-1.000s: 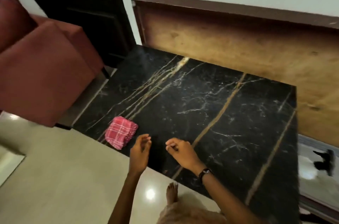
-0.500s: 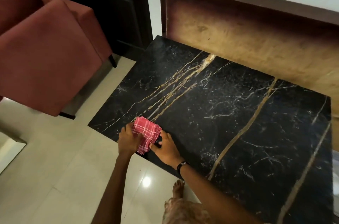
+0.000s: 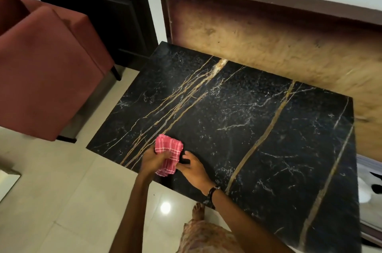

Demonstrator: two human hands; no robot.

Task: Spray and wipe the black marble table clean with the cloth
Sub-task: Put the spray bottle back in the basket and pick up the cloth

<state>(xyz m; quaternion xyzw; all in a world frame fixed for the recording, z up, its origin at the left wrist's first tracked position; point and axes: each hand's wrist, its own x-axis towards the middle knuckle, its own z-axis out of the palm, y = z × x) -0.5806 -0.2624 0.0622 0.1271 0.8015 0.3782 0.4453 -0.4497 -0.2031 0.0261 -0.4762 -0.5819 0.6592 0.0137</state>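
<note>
A folded red-and-white checked cloth (image 3: 169, 153) is at the near left edge of the black marble table (image 3: 237, 120), which has gold and white veins. My left hand (image 3: 153, 162) grips the cloth from the left, lifting its near part off the edge. My right hand (image 3: 192, 166), with a dark band on its wrist, touches the cloth's right side with thumb and fingertips. No spray bottle is in view.
A red upholstered armchair (image 3: 45, 70) stands left of the table, near a dark door (image 3: 107, 8). A wooden panel (image 3: 279, 41) leans on the wall behind the table. The floor is pale tile (image 3: 62, 201). My bare foot (image 3: 198, 210) is by the table's near edge.
A second ago both hands hovered open beside the cloth lying flat. They then closed in on it, and now the left hand has it gripped and partly raised.
</note>
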